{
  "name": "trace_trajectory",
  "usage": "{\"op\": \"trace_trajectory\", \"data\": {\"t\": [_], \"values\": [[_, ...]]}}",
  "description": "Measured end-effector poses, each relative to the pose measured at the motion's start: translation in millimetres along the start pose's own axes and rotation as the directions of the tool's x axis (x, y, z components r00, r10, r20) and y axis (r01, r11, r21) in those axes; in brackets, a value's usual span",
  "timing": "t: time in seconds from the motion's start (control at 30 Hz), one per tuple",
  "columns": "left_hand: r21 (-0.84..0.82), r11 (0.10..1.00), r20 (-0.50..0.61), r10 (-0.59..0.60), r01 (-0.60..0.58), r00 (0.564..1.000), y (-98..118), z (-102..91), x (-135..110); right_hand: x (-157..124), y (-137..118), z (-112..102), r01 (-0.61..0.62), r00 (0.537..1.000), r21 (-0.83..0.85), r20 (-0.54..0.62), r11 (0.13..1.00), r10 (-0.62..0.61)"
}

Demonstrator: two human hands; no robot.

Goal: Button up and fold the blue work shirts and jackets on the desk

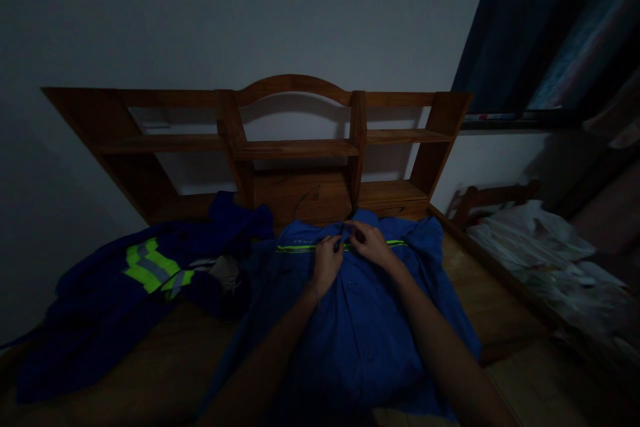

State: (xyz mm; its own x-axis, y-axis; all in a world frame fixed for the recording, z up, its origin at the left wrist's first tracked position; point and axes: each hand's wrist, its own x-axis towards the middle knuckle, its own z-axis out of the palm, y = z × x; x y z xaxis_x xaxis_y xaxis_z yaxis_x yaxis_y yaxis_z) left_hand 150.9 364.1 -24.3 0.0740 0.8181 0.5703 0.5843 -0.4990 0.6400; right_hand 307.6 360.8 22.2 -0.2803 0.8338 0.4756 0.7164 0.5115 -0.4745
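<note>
A blue work shirt [360, 327] with a thin yellow-green stripe across the chest lies spread flat on a wooden surface [165, 360] in front of me. Both of my hands are at the top of its front placket, just below the collar. My left hand [327, 260] has its fingers curled and pinching the fabric at the stripe. My right hand [367, 240] pinches the placket right beside it, fingers pressed together. The two hands nearly touch.
A second dark blue garment [125, 287] with wide yellow-green reflective bands lies crumpled to the left. A wooden shelf headboard [295, 147] stands against the wall behind. White plastic bags [540, 240] pile up at the right, beyond the surface's edge. The room is dim.
</note>
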Motion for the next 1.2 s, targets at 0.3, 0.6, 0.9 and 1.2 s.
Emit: {"op": "trace_trajectory", "data": {"t": [0.3,0.6,0.9,1.2], "values": [[-0.099,0.982,0.037,-0.156,0.159,0.987,-4.1,-1.6,1.5,-0.2,7.2,11.6,-0.047,0.986,-0.099,0.158,0.994,0.062],[-0.054,0.988,0.032,-0.141,0.142,0.99,-9.5,2.0,4.1,-0.3,5.6,13.3,-0.028,0.993,-0.079,0.114,0.996,0.037],[0.039,0.999,0.038,-0.035,0.034,0.999,-4.2,1.0,2.2,1.8,6.0,12.9,-0.051,0.997,0.0,0.061,0.999,0.051],[0.065,0.997,0.054,0.042,-0.045,0.998,-5.2,0.8,1.0,0.6,5.1,15.9,-0.025,0.999,0.066,0.023,0.997,0.024]]}}
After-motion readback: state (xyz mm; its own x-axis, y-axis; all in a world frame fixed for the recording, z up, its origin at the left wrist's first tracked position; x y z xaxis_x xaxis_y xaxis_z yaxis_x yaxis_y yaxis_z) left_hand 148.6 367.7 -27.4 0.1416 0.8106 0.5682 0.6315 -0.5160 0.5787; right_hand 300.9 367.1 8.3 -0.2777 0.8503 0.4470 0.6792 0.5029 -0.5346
